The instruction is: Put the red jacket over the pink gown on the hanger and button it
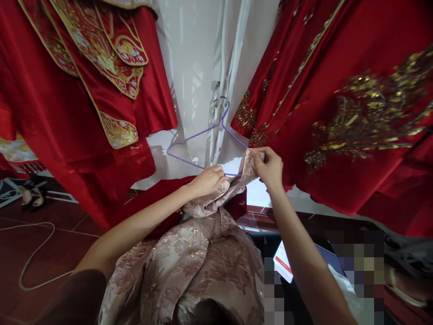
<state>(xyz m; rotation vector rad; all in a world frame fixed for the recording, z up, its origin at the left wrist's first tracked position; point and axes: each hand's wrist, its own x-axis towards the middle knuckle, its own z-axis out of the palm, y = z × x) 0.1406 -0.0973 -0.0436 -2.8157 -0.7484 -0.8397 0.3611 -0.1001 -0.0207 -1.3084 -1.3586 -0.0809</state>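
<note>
A thin purple wire hanger (199, 134) hangs in front of a white wall, between two racks of red garments. A pink-beige brocade garment (189, 266) with gold floral pattern drapes from the hanger down toward me. My left hand (207, 179) is closed around the garment's top edge and the hanger's lower bar. Fingers of my right hand (269, 166) pinch the garment's upper corner at the hanger's right shoulder.
Red satin robes with gold embroidery (84, 90) hang at left, and more (355, 113) at right. A white cord (37, 257) loops over the dark red floor tiles. Shoes (30, 196) stand at far left. A white and red card (284, 264) lies below right.
</note>
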